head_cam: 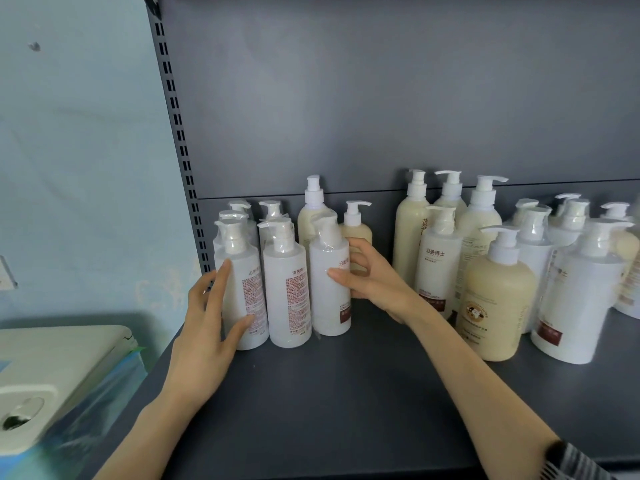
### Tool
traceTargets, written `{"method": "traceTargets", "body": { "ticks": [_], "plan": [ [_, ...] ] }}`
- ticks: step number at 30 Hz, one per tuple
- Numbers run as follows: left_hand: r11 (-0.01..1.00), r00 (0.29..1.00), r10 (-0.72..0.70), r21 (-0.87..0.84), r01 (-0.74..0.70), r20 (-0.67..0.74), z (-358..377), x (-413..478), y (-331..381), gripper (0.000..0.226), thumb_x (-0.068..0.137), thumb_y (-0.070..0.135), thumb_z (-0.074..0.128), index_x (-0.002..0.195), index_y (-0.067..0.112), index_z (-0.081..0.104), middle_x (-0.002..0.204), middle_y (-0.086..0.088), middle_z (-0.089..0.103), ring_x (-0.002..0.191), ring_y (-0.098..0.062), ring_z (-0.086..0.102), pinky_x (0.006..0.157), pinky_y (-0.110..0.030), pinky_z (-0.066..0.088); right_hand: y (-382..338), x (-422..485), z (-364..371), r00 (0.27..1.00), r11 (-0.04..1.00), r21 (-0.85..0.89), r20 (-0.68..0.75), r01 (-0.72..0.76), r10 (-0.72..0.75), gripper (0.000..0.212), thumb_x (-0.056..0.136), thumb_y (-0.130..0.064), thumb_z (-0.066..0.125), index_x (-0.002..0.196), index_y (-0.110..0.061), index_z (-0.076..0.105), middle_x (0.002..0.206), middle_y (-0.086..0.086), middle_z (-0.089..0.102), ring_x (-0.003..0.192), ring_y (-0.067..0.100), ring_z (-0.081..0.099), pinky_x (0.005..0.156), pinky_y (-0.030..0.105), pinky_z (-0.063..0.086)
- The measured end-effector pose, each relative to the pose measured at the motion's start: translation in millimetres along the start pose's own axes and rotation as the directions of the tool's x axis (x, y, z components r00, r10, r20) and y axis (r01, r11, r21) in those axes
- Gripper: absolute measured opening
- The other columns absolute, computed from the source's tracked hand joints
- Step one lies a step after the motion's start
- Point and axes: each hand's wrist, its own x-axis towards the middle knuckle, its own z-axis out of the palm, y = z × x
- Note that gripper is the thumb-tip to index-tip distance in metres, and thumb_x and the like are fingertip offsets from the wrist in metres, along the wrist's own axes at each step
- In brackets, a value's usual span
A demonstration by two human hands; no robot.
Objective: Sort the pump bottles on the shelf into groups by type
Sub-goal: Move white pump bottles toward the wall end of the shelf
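Note:
Several white pump bottles stand grouped at the left of the grey shelf [346, 393]. My left hand [211, 317] wraps the leftmost front white bottle [242, 292]. A second white bottle [287, 292] stands between the hands. My right hand [367, 282] grips the third white bottle [329, 285] from its right side. Behind them stand two cream bottles [313, 223]. To the right is a mixed cluster: tall cream bottles [408, 237], a squat cream bottle [491, 299] in front, and white wrapped bottles [581, 299].
A slotted metal upright [176, 126] borders the shelf on the left, with a pale blue wall [79, 150] beyond it. A white and blue box-like object [52, 375] sits below left. The shelf's grey back panel [381, 98] rises behind the bottles.

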Motion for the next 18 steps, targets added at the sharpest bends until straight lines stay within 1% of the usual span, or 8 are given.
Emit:
{"method": "traceTargets", "body": {
  "ticks": [2,3,5,6,9,12,16,18],
  "plan": [
    [1.0,1.0,-0.009,0.003,0.009,-0.008,0,-2,2,0.08,0.087,0.04,0.058,0.145,0.052,0.004,0.14,0.02,0.023,0.09,0.005,0.043,0.074,-0.036,0.053,0,0,2,1.0,1.0,-0.008,-0.004,0.023,-0.023,0.049,0.082,-0.025,0.072,0.119,-0.042,0.046,0.129,-0.005,0.057,0.118,0.014,0.056,0.099,0.046,0.048],
    [1.0,1.0,-0.013,-0.01,0.013,-0.01,-1,-2,4,0.08,0.087,0.045,0.059,0.144,0.053,0.004,0.138,0.029,0.02,0.087,0.005,0.045,0.072,-0.034,0.053,0,-1,3,1.0,0.999,-0.017,-0.005,0.031,-0.031,0.048,0.081,-0.025,0.073,0.117,-0.044,0.045,0.128,-0.008,0.057,0.116,0.012,0.057,0.099,0.044,0.048],
    [0.998,1.0,-0.03,-0.047,0.029,-0.011,-3,-2,9,0.078,0.081,0.06,0.051,0.142,0.058,0.002,0.135,0.041,0.013,0.092,0.016,0.045,0.07,-0.027,0.047,0,-1,5,0.999,0.998,-0.037,-0.009,0.041,-0.041,0.049,0.08,-0.026,0.073,0.115,-0.046,0.044,0.126,-0.012,0.057,0.114,0.008,0.056,0.098,0.04,0.049],
    [0.997,0.999,-0.043,-0.065,0.042,-0.012,-3,-2,11,0.078,0.078,0.064,0.047,0.141,0.059,0.002,0.136,0.04,0.014,0.101,0.016,0.044,0.073,-0.027,0.045,0,-1,6,0.999,0.998,-0.045,-0.015,0.046,-0.047,0.049,0.08,-0.027,0.074,0.114,-0.045,0.044,0.124,-0.014,0.056,0.113,0.006,0.056,0.097,0.038,0.049],
    [0.993,0.996,-0.081,-0.087,0.079,-0.024,-3,-2,14,0.082,0.073,0.069,0.047,0.14,0.059,0.0,0.144,0.025,0.017,0.126,-0.008,0.041,0.086,-0.035,0.042,0,-1,12,0.998,0.997,-0.05,-0.029,0.063,-0.064,0.05,0.08,-0.026,0.074,0.115,-0.042,0.043,0.12,-0.015,0.055,0.112,0.007,0.054,0.092,0.032,0.049],
    [0.991,0.994,-0.108,-0.084,0.105,-0.033,-2,-2,17,0.092,0.068,0.072,0.05,0.138,0.06,-0.007,0.142,0.026,0.015,0.129,-0.005,0.032,0.093,-0.034,0.036,3,-1,18,0.995,0.995,-0.053,-0.038,0.086,-0.088,0.053,0.081,-0.026,0.073,0.124,-0.033,0.042,0.123,-0.01,0.055,0.113,0.01,0.053,0.09,0.025,0.047],
    [0.986,0.989,-0.145,-0.084,0.142,-0.03,2,-3,14,0.103,0.07,0.06,0.06,0.146,0.042,-0.007,0.143,0.022,0.013,0.136,-0.008,0.025,0.099,-0.03,0.03,3,-1,18,0.996,0.989,-0.123,-0.009,0.088,-0.089,0.052,0.083,-0.036,0.067,0.128,-0.027,0.043,0.125,-0.008,0.054,0.116,0.013,0.053,0.095,0.028,0.046],
    [0.985,0.989,-0.145,-0.093,0.142,-0.031,2,-3,14,0.102,0.072,0.054,0.06,0.148,0.037,-0.005,0.146,0.014,0.013,0.137,-0.004,0.02,0.102,-0.028,0.026,1,-2,13,0.984,0.96,-0.242,-0.073,0.14,-0.162,0.045,0.087,-0.042,0.061,0.125,-0.021,0.051,0.127,-0.007,0.051,0.117,0.01,0.052,0.099,0.032,0.046]
  ]
}}
